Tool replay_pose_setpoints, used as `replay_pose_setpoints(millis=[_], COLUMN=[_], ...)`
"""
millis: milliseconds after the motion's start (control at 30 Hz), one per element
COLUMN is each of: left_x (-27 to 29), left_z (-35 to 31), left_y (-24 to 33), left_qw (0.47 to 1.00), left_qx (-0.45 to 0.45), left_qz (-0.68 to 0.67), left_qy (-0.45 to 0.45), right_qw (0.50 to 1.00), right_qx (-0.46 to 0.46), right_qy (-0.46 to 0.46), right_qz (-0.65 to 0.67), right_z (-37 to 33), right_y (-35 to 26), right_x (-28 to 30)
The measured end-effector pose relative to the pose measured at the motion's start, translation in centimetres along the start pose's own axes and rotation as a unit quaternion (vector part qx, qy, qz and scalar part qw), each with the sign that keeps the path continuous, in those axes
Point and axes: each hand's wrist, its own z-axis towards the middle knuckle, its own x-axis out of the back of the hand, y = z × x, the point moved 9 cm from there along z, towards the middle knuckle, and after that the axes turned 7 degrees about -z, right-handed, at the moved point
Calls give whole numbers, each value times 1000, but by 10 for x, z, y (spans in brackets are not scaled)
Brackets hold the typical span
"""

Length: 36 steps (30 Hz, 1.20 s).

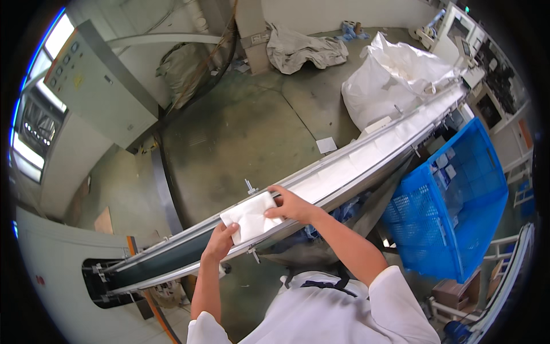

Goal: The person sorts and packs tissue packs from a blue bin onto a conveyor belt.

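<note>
Between my two hands is a white, soft-looking pack of folded tissue (250,219), held just over the conveyor (166,261). My left hand (221,241) grips its near left corner, the thumb lying on top. At the right end my right hand (291,206) is closed round the pack, thumb and fingers on either side. To the right of my hands a row of similar white tissue packs (358,160) lies end to end along the conveyor. Left of the held pack the dark belt shows bare. The undersides of my fingers are hidden.
A blue plastic crate (421,215) with small packets inside stands right of me. Beyond the conveyor are a large white sack (364,89) and a crumpled grey cloth (303,50). A grey control cabinet (103,86) stands far left. Metal brackets (250,187) stick up along the rails.
</note>
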Motion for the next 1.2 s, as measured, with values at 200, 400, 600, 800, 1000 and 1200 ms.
replay_pose_setpoints(millis=[200, 400, 600, 800, 1000, 1200], left_x=[53, 139, 10, -172, -257, -462], left_z=[55, 69, -5, 3, -14, 99], left_y=[-60, -96, -25, -92, -131, -143], left_qw=[988, 933, 878, 844, 815, 928], left_qx=[146, 267, 111, 133, 216, 104], left_qz=[23, 171, 345, 399, 410, 345], left_qy=[48, 172, 314, 332, 348, 92], right_qw=[993, 969, 880, 674, 525, 772], right_qx=[101, 143, 37, -473, -410, -394], right_qy=[60, 55, 470, 514, 465, 440], right_qz=[-24, -192, 67, -242, -583, -234], right_z=[-80, -262, -455, -571, -570, -559], right_y=[-25, -51, 125, 440, 510, 441], right_x=[71, 235, 578, 696, 699, 685])
